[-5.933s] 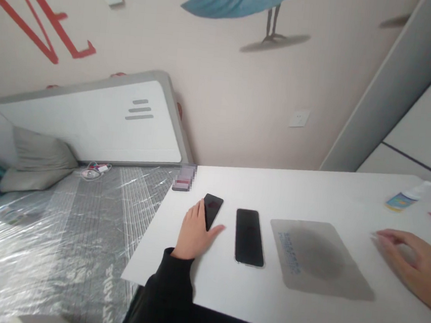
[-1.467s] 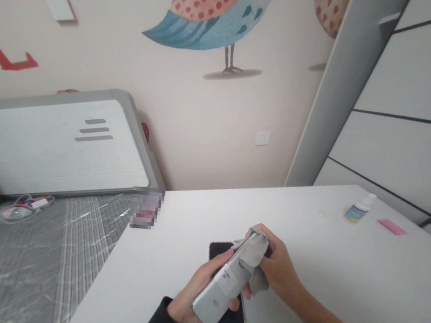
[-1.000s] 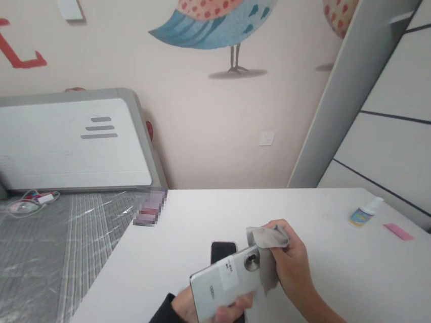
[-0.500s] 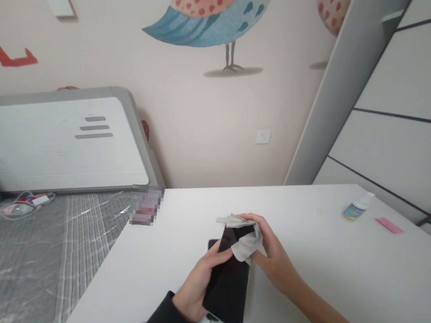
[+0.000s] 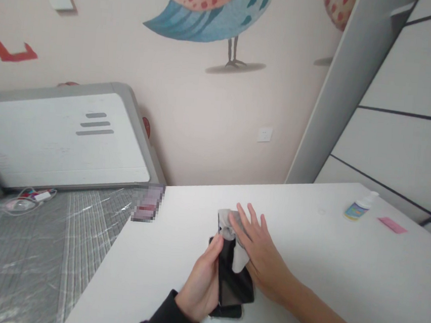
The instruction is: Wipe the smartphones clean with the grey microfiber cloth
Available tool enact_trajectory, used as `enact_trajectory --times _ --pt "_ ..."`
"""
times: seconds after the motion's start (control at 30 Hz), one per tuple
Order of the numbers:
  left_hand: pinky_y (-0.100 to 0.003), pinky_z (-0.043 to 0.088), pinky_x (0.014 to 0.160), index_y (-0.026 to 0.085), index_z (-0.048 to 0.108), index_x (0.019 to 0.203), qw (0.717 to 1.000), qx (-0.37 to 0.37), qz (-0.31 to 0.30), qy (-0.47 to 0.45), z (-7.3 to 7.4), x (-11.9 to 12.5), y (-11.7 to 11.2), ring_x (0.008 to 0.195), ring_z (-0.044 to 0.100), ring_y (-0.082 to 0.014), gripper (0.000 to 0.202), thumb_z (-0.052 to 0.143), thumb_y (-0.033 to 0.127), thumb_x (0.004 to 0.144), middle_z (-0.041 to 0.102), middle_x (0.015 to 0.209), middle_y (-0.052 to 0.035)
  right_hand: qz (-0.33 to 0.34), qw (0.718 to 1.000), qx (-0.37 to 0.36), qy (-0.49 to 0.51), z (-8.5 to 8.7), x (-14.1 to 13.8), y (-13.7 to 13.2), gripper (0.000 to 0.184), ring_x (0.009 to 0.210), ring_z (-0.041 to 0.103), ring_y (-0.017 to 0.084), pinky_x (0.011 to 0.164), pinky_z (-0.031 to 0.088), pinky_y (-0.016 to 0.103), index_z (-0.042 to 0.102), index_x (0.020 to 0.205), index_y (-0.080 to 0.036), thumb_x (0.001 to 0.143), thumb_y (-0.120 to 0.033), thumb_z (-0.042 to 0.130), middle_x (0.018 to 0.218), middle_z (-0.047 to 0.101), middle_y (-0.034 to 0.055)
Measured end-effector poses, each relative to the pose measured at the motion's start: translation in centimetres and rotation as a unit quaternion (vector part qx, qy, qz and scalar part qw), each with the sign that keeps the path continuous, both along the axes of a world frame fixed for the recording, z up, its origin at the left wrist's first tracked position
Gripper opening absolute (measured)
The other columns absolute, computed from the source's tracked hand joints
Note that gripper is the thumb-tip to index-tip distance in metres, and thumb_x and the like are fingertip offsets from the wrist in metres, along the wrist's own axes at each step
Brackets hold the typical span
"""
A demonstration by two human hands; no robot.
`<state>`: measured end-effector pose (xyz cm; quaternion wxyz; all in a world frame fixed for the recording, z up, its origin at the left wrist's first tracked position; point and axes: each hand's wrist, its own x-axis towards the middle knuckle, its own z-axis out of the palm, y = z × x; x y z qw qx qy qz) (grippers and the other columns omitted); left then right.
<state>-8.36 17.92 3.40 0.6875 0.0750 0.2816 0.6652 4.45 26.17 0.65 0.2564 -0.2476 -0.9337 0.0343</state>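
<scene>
Holding a black phone in our left hand, we have it low in the middle of the frame, over the white table. Our left fingers and thumb are wrapped tight round the phone's left edge, and its dark glass faces up. Our right hand lies flat on top, with the fingers straight and spread apart. It grips nothing. It just presses a grey cloth down on the top half of the glass. The cloth is bunched up and pokes out to the left of our right palm. A dark edge shows under the phone's bottom end, but we cannot tell what it is.

Far off at the right of the frame, a small bottle with a blue label stands on the table, with a pink slip near it. At the left is a bed in shiny plastic wrap, with a white headboard. A big painted bird is on the wall at the top, and a wall socket is below it.
</scene>
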Motion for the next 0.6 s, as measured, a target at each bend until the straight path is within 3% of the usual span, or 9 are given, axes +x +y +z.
enact_trajectory --times 0.1,0.23,0.33,0.47,0.53,0.6 --pt "-0.036 0.041 0.116 0.013 0.074 0.115 0.999 -0.016 -0.015 -0.05 0.5 -0.9 0.0 0.123 0.066 -0.0246 0.041 0.057 0.047 0.098 0.075 0.12 -0.0126 0.079 0.995 -0.01 -0.06 0.9 -0.7 -2.9 0.091 0.157 0.011 0.037 0.121 0.024 0.068 0.015 0.164 -0.01 0.078 -0.009 0.046 0.17 0.016 0.0147" --pt "-0.034 0.04 0.115 0.004 0.071 0.119 0.995 -0.005 -0.032 -0.093 1.4 -1.8 -0.1 0.119 0.068 -0.0266 0.071 0.048 0.066 0.095 0.076 0.115 -0.0187 0.171 0.981 -0.058 -0.068 1.7 -1.4 -5.2 0.098 0.157 0.013 0.036 0.125 0.023 0.06 0.023 0.161 -0.005 0.069 -0.017 0.053 0.169 0.013 0.0157" --pt "-0.037 0.039 0.117 0.009 0.067 0.13 0.996 0.014 -0.026 -0.081 1.5 -1.2 0.0 0.125 0.064 -0.0265 0.071 0.035 0.065 0.1 0.074 0.124 -0.0158 0.11 0.992 -0.055 -0.04 1.1 -1.1 -3.8 0.088 0.157 0.016 0.034 0.123 0.028 0.058 0.024 0.16 -0.002 0.08 -0.023 0.055 0.169 0.018 0.0191" --pt "-0.044 0.035 0.118 0.022 0.054 0.146 0.996 0.048 -0.058 -0.047 1.6 0.2 0.1 0.135 0.057 -0.0274 0.065 0.031 0.064 0.101 0.067 0.138 -0.011 -0.009 1.0 -0.009 -0.01 0.6 -0.3 -1.0 0.078 0.156 0.018 0.038 0.119 0.031 0.066 0.03 0.157 0.0 0.097 -0.046 0.052 0.166 0.025 0.0236" --pt "-0.047 0.035 0.118 0.023 0.051 0.148 0.996 0.051 -0.064 -0.04 1.8 0.4 0.1 0.135 0.056 -0.0294 0.067 0.032 0.066 0.1 0.066 0.139 -0.0115 -0.022 1.0 0.007 -0.005 1.0 0.0 -0.7 0.08 0.156 0.017 0.041 0.117 0.03 0.069 0.031 0.157 -0.002 0.098 -0.053 0.049 0.166 0.026 0.0225" --pt "-0.047 0.036 0.117 0.021 0.052 0.147 0.998 0.035 -0.044 -0.03 2.0 0.4 0.1 0.134 0.057 -0.0301 0.067 0.032 0.064 0.1 0.067 0.138 -0.0122 -0.005 1.0 0.014 -0.003 1.6 0.1 -1.1 0.073 0.155 0.018 0.042 0.116 0.031 0.069 0.03 0.159 -0.007 0.1 -0.048 0.045 0.167 0.028 0.0198"
